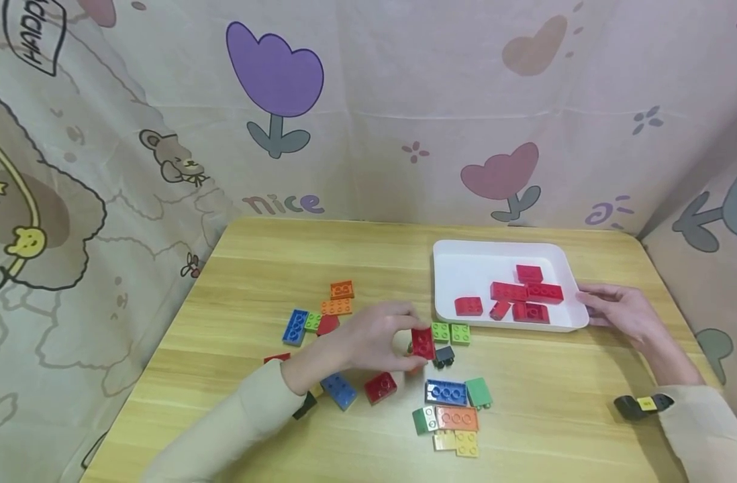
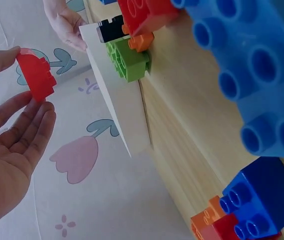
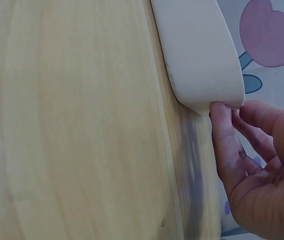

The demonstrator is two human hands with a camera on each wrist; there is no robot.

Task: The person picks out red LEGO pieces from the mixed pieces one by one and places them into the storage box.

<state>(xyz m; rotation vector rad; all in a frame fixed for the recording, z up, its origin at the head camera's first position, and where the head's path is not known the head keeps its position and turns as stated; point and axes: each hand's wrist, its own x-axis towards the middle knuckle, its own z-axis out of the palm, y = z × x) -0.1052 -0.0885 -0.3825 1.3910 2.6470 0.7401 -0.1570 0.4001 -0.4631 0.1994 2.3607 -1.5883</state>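
My left hand (image 1: 371,339) pinches a red building brick (image 1: 423,343) between thumb and fingertips, above the table left of the tray. In the left wrist view this red brick (image 2: 36,76) shows studs along one side, and the other fingers are spread below it. My right hand (image 1: 625,312) holds the right rim of a white tray (image 1: 465,258); the right wrist view shows its fingertips at the corner of the tray (image 3: 196,55). Several red bricks (image 1: 509,291) lie inside the tray, mostly toward its right and front.
Green bricks (image 1: 460,334) and a small black wheeled piece (image 1: 444,356) lie before the tray. Nearer are blue (image 1: 446,392), orange (image 1: 457,418) and yellow bricks (image 1: 467,443). Another red brick (image 1: 380,388) lies below my left hand. More blue (image 1: 295,327) and orange bricks (image 1: 336,306) lie left.
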